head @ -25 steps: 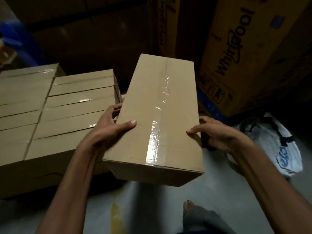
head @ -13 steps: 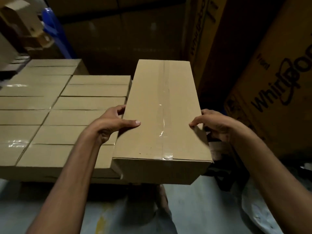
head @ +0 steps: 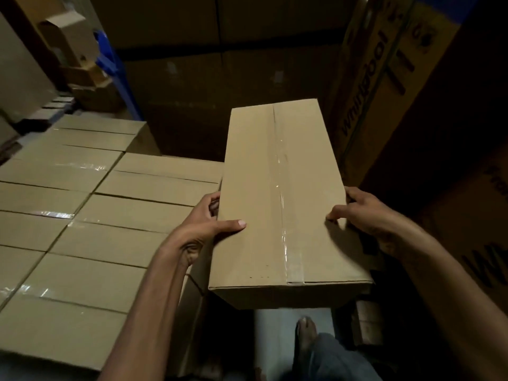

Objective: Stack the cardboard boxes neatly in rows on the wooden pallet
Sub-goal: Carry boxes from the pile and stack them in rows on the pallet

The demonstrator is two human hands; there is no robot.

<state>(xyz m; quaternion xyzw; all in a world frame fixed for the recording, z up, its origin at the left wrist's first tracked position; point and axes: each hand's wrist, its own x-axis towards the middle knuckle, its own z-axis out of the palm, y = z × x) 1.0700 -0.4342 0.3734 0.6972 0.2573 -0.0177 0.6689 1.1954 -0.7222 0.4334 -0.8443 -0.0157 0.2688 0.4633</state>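
A long taped cardboard box (head: 280, 193) is held in the air, its length pointing away from me. My left hand (head: 203, 224) grips its left side, thumb on top. My right hand (head: 360, 213) grips its right side, thumb on the top face. To the left lie the stacked boxes (head: 110, 210) in two flat rows, their tops level and a little below the held box. The held box hangs just right of the stack's right edge. The wooden pallet under the stack is hidden.
Tall Whirlpool cartons (head: 390, 86) rise close on the right. Dark large cartons (head: 220, 78) form a wall behind. Blue plastic (head: 110, 61) and loose cardboard (head: 71, 42) sit at the back left. My foot (head: 306, 334) stands on the grey floor below the box.
The view has swung left and closer to the stack. The held box now hangs beside the stack's right edge. Both hands keep the same grip. The white bag has left the view.
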